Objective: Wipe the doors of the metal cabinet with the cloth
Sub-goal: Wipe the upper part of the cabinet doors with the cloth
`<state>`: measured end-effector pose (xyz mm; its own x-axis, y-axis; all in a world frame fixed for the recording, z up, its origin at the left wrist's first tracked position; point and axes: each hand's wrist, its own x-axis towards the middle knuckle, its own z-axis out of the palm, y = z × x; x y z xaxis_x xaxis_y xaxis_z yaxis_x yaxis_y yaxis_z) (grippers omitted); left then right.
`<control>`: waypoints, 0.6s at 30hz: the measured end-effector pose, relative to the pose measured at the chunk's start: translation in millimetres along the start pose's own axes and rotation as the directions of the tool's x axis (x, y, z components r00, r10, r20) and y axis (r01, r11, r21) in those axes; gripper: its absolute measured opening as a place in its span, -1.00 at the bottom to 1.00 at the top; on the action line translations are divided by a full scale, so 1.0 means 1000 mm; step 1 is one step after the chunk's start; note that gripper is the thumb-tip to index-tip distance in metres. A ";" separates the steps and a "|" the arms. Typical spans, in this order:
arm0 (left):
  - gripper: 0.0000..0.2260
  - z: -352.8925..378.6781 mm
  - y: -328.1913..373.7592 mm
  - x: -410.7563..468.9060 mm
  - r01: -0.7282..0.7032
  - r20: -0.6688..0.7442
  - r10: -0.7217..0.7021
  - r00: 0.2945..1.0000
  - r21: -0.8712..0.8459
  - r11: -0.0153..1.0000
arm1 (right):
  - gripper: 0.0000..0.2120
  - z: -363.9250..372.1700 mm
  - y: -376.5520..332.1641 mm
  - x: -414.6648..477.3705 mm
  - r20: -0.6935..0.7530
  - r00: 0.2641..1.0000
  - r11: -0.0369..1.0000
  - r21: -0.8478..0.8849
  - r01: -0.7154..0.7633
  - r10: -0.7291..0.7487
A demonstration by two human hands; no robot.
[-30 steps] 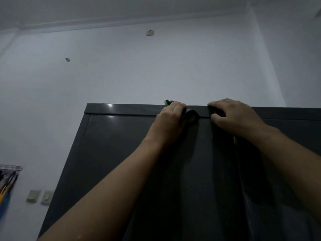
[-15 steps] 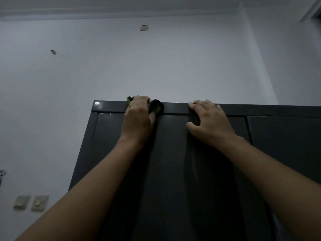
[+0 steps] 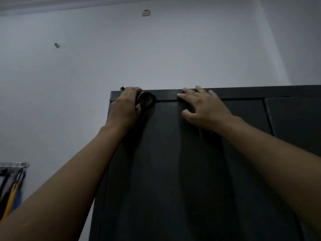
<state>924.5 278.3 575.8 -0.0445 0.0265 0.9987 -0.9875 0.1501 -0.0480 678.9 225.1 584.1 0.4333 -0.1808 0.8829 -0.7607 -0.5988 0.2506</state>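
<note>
A tall dark metal cabinet point(image 3: 173, 171) fills the lower right, its top edge running across the middle of the view. My left hand point(image 3: 126, 106) grips a dark cloth with green patches point(image 3: 147, 100) and presses it against the cabinet's top left corner. My right hand point(image 3: 203, 106) lies flat with spread fingers on the left door, fingertips at the top rail. The right door point(image 3: 295, 122) stands slightly ajar beside it.
A pale wall point(image 3: 156, 58) rises behind the cabinet, with a small fixture point(image 3: 146, 13) high up and a peg point(image 3: 57, 45) to the left. A wire rack with hanging items point(image 3: 12, 180) sits at the lower left.
My left hand has slid the cloth leftward along the top edge from near the middle to the left corner. My right hand has stayed pressed on the door.
</note>
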 end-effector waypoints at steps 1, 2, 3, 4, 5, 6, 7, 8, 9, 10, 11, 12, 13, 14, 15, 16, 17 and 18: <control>-0.70 -0.003 -0.002 -0.004 -0.036 0.014 0.036 0.999 0.014 0.999 | -0.37 0.006 -0.008 0.001 0.015 1.000 1.000 0.004 0.025 -0.026; -0.69 -0.005 -0.005 -0.010 -0.076 0.031 0.075 0.997 0.031 0.997 | -0.36 0.011 -0.014 0.002 0.019 0.999 0.999 0.010 0.034 -0.035; -0.68 -0.009 -0.011 -0.017 -0.116 0.054 0.113 0.992 0.048 0.992 | -0.36 0.016 -0.019 0.003 0.011 1.000 0.999 0.019 0.028 -0.028; -0.68 -0.012 -0.018 -0.023 -0.149 0.072 0.144 0.987 0.057 0.987 | -0.37 0.019 -0.021 0.003 -0.005 1.000 0.999 0.034 0.013 -0.012; -0.68 -0.017 -0.027 -0.028 -0.167 0.080 0.162 0.984 0.057 0.984 | -0.37 0.021 -0.022 0.003 -0.023 1.000 0.999 0.047 0.000 0.001; -0.69 -0.021 -0.035 -0.030 -0.164 0.073 0.160 0.984 0.055 0.985 | -0.37 0.022 -0.023 0.003 -0.037 0.999 0.999 0.051 -0.006 0.008; -0.70 -0.024 -0.042 -0.029 -0.141 0.055 0.138 0.989 0.053 0.989 | -0.37 0.024 -0.023 0.003 -0.047 0.999 0.999 0.049 -0.005 0.007; -0.70 -0.025 -0.047 -0.027 -0.104 0.034 0.102 0.994 0.051 0.993 | -0.37 0.026 -0.023 0.004 -0.055 0.998 0.999 0.046 -0.003 0.006; -0.69 -0.025 -0.049 -0.023 -0.061 0.017 0.060 0.998 0.049 0.997 | -0.37 0.027 -0.023 0.004 -0.062 0.998 0.999 0.046 -0.004 0.007; -0.67 -0.023 -0.048 -0.021 -0.021 0.007 0.020 1.000 0.049 0.999 | -0.37 0.028 -0.024 0.005 -0.067 0.998 0.999 0.048 -0.006 0.009; -0.65 -0.021 -0.044 -0.020 0.013 0.001 -0.013 1.000 0.049 0.999 | -0.36 0.029 -0.024 0.005 -0.071 0.997 0.999 0.049 -0.006 0.010; -0.62 -0.019 -0.040 -0.021 0.032 -0.003 -0.032 0.999 0.048 0.998 | -0.35 0.030 -0.024 0.005 -0.074 0.997 0.999 0.044 -0.007 0.010; -0.61 -0.017 -0.036 -0.026 0.036 -0.005 -0.036 0.999 0.047 0.998 | -0.34 0.031 -0.023 0.004 -0.075 0.997 0.999 0.037 -0.007 0.009; -0.59 -0.015 -0.033 -0.033 0.029 -0.005 -0.029 1.000 0.046 0.999 | -0.33 0.032 -0.023 0.003 -0.076 0.997 0.999 0.032 -0.006 0.008; -0.58 -0.015 -0.033 -0.043 0.009 0.002 -0.010 1.000 0.045 0.999 | -0.32 0.033 -0.023 0.002 -0.078 0.997 1.000 0.028 -0.005 0.008; -0.57 -0.015 -0.034 -0.054 -0.021 0.013 0.021 1.000 0.046 0.999 | -0.31 0.034 -0.023 0.001 -0.082 0.997 1.000 0.024 -0.006 0.008; -0.57 -0.016 -0.037 -0.064 -0.061 0.027 0.059 0.998 0.047 0.997 | -0.30 0.036 -0.024 0.001 -0.085 0.996 1.000 0.020 -0.007 0.009; -0.56 -0.018 -0.042 -0.073 -0.109 0.045 0.108 0.993 0.042 0.993 | -0.30 0.037 -0.025 0.001 -0.088 0.996 1.000 0.015 -0.009 0.010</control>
<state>972.4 287.4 504.5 -0.1573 -0.0022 0.9876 -0.9822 0.1042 -0.1562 716.6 211.4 564.0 0.3812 -0.1171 0.9171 -0.7572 -0.6086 0.2370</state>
